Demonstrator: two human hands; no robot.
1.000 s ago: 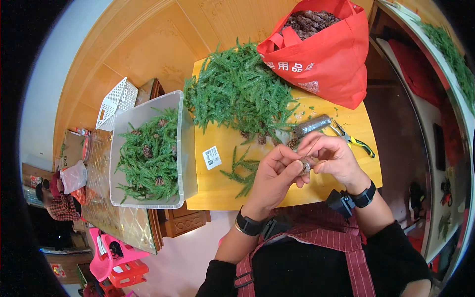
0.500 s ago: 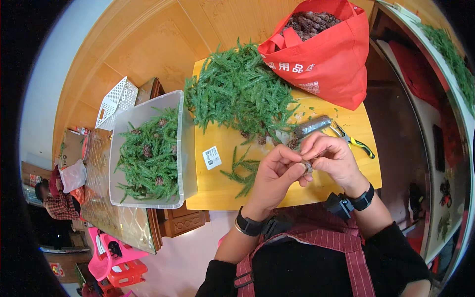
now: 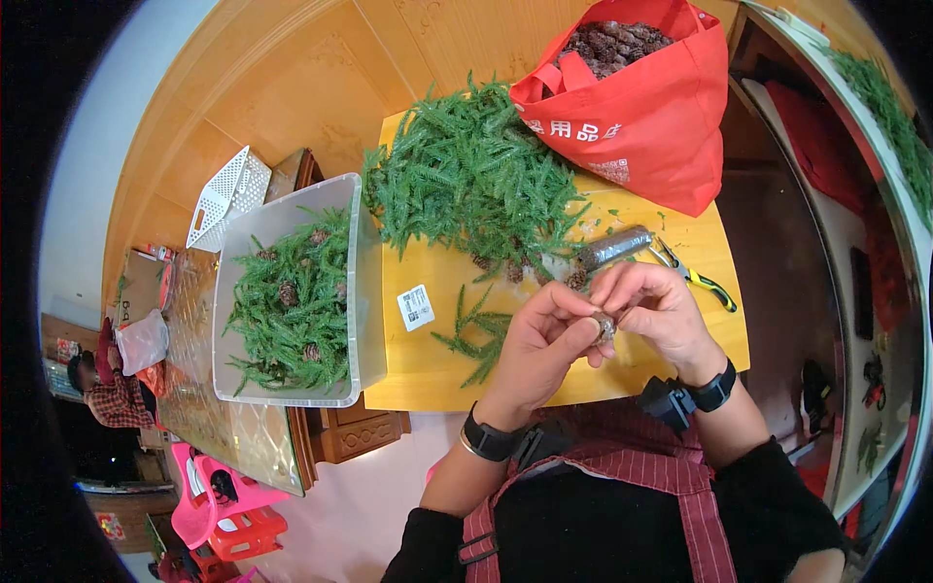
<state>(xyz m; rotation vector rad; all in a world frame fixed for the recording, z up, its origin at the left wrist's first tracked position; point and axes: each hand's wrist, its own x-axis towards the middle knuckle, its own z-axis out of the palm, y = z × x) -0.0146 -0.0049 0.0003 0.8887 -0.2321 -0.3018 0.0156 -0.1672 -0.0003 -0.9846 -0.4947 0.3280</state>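
Over the near edge of the yellow table [image 3: 428, 374], a small brown pine cone [image 3: 606, 330] is pinched between my hands. My left hand [image 3: 544, 342] grips it from the left with thumb and fingers. From the other side, the thumb and forefinger of my right hand [image 3: 659, 313] close at its top; whether they hold something thin there is too small to make out. A loose green artificial pine sprig [image 3: 476, 335] lies left of my left hand. Beyond my hands are another pine cone [image 3: 575, 280] and a plastic-wrapped dark bundle [image 3: 617, 247].
Pliers [image 3: 714, 290] with yellow-and-black handles lie right of the bundle. A pile of green sprigs [image 3: 466, 175] and a red bag [image 3: 651, 126] of pine cones stand at the back. Left is a clear plastic bin [image 3: 358, 291] with sprigs and cones; a white label [image 3: 415, 307] lies nearby.
My fingers have shifted slightly around the pine cone, and more of it shows between them. Both hands stay in almost the same place.
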